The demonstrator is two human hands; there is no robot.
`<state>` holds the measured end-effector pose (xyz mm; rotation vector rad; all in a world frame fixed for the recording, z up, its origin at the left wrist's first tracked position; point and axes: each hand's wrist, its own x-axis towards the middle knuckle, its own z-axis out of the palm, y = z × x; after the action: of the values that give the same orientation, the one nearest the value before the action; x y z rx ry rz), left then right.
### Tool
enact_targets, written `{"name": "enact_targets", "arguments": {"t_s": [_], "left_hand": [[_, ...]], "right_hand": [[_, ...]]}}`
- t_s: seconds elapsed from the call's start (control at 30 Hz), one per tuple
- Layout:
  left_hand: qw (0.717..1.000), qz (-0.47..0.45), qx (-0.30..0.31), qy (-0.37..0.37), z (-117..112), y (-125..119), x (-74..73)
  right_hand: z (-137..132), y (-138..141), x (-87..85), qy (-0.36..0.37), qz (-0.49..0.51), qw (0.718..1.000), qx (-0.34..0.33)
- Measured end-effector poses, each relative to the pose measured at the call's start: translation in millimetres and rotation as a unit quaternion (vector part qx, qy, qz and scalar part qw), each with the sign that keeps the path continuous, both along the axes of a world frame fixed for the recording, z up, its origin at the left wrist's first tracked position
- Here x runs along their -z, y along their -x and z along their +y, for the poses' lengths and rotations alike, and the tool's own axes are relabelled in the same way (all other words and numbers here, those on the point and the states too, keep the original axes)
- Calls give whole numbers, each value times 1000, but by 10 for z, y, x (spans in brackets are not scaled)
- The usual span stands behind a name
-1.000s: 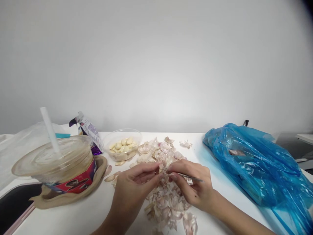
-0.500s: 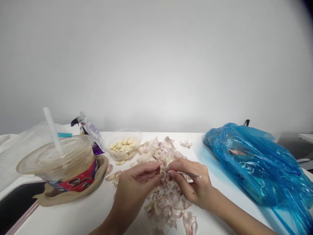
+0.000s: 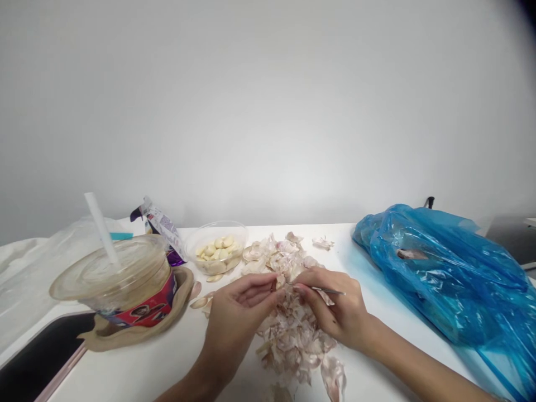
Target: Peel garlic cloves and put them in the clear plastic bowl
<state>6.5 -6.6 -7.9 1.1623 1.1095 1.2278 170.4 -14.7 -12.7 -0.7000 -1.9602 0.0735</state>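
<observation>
My left hand (image 3: 238, 315) is closed in a pinch on a small garlic clove (image 3: 280, 283), held above a heap of papery garlic skins (image 3: 288, 329). My right hand (image 3: 335, 310) grips a thin metal pick (image 3: 329, 290), and its tip meets the clove between my fingertips. Both hands hover just over the skins in the middle of the white table (image 3: 167, 363). A clear plastic bowl (image 3: 215, 251) of peeled cloves stands behind my left hand. A few unpeeled cloves (image 3: 201, 302) lie to the left of it.
A lidded plastic drink cup (image 3: 125, 285) with a white straw sits in a brown paper holder at the left. A purple snack packet (image 3: 161, 229) lies behind it. A crumpled blue plastic bag (image 3: 444, 273) fills the right side. A dark tablet (image 3: 37, 363) lies at the near left corner.
The view has shifted a little, so everything sits slightly further right. My hands stay together on the clove, with the pick still working at it.
</observation>
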Motion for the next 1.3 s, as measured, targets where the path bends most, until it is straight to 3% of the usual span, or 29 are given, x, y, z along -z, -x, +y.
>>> {"name": "enact_targets", "arguments": {"t_s": [0.67, 0.8, 0.93, 1.13, 1.3], "left_hand": [[999, -12, 45, 10, 48, -1, 133], [999, 13, 36, -7, 84, 31, 163], [998, 47, 22, -30, 101, 37, 183], [999, 14, 34, 38, 59, 19, 141], [996, -35, 67, 45, 24, 3, 129]], "right_hand": [[-18, 48, 40, -58, -14, 998, -2], [-29, 63, 48, -81, -21, 996, -14], [-5, 37, 13, -97, 8, 995, 16], [47, -31, -52, -110, 69, 989, 72], [55, -21, -12, -104, 50, 991, 60]]}}
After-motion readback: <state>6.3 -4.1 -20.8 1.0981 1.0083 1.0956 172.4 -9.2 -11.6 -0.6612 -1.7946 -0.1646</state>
